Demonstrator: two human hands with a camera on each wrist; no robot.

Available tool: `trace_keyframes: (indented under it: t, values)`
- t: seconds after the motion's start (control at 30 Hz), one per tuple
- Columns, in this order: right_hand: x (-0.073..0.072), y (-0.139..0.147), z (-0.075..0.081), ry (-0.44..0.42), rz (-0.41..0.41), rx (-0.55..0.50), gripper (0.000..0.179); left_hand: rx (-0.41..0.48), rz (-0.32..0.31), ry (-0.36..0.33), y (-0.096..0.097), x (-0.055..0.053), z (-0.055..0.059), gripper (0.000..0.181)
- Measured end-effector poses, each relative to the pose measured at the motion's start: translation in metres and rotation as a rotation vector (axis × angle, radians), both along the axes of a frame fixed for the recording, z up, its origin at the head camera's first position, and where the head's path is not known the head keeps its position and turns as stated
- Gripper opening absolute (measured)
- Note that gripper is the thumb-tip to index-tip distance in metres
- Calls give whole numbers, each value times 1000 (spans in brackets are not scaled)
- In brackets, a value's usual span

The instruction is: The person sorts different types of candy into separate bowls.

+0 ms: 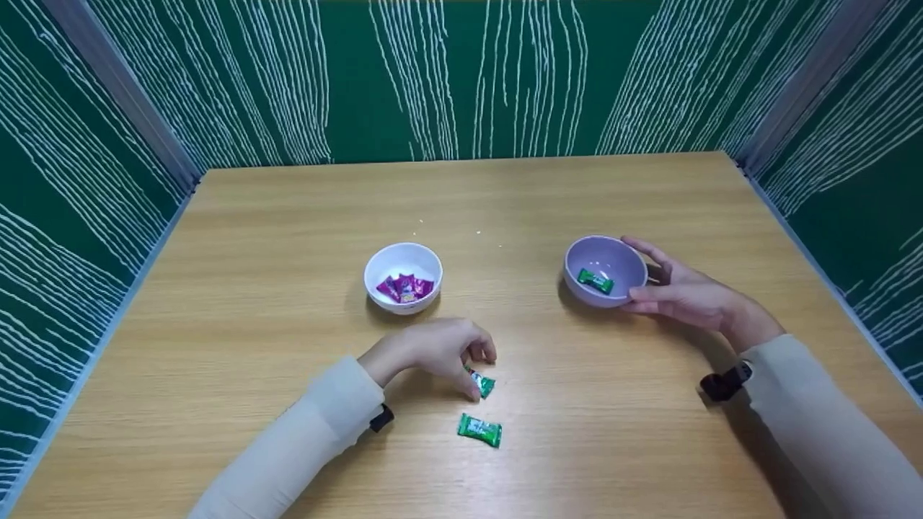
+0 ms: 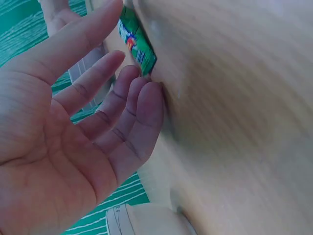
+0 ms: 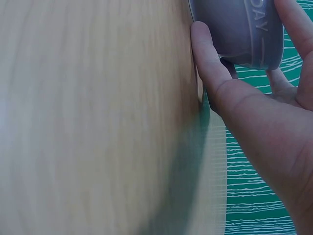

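My left hand (image 1: 443,349) is low over the table, thumb and fingers spread around a green-wrapped candy (image 1: 482,384) that it partly covers. In the left wrist view the fingers (image 2: 149,105) are loosely bent, and a green candy (image 2: 138,41) lies by the thumb tip with a gap to the fingers. Another green candy (image 1: 479,430) lies nearer the front. My right hand (image 1: 685,295) grips the right side of a purple bowl (image 1: 627,263) between thumb and fingers. One green candy (image 1: 595,281) is inside that bowl. Raised letters show on the bowl's outside (image 3: 239,29).
To the left stands a white bowl (image 1: 393,252) with several purple-pink wrapped candies (image 1: 406,287). Tiny white specks dot the wooden table (image 1: 288,216) behind it. Green panels with white streaks (image 1: 505,79) border the table at the back and sides.
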State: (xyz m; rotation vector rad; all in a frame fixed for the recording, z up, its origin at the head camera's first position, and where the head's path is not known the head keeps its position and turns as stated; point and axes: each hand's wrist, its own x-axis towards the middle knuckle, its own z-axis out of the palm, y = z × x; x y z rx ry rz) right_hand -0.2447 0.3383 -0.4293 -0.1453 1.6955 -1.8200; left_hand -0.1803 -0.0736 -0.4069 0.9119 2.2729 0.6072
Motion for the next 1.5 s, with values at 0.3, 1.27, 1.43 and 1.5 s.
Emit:
trace_keyframes:
  t: [0.3,1.27,1.43,1.5]
  values:
    - [0,0,-1,-3,-3,2,88,29,27,14,3,9,-5,34]
    - [1,-1,-3,-4,5,-17,89,130,10,40,13,17,-12,21]
    - [0,0,-3,-5,6,-32,88,147,-21,9,19,10,-9,22]
    - [0,0,-4,-7,-2,-29,88,165,-27,-3,23,6,-6,22]
